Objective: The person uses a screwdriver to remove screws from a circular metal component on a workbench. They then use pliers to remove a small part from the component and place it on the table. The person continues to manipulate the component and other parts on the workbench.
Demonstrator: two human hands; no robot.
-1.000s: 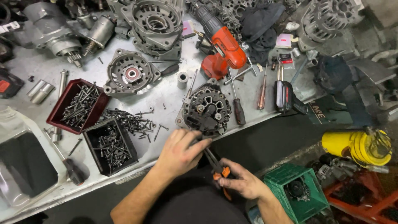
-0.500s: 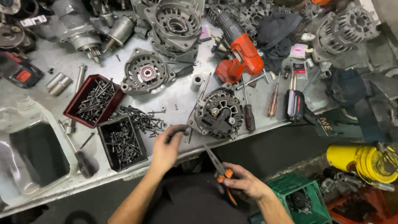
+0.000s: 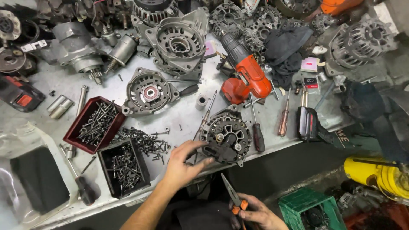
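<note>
Grip: left hand (image 3: pixel 181 167) open, fingertips touching alternator (image 3: pixel 226 137) at surface front edge | right hand (image 3: pixel 255 213) closed on orange-handled pliers (image 3: pixel 233 198), below surface | advice: steady housing firmly, bring plier tips squarely onto the rear part.

Left hand (image 3: pixel 181 166) now off the loose screws (image 3: pixel 145 142), shifted right, fingertips touching the near edge of the alternator (image 3: pixel 226 136) at the bench front. Right hand (image 3: pixel 257 215) sits lower and further right than before, needle-nose pliers (image 3: pixel 232 198) now pointing up-left, clear of the alternator.
</note>
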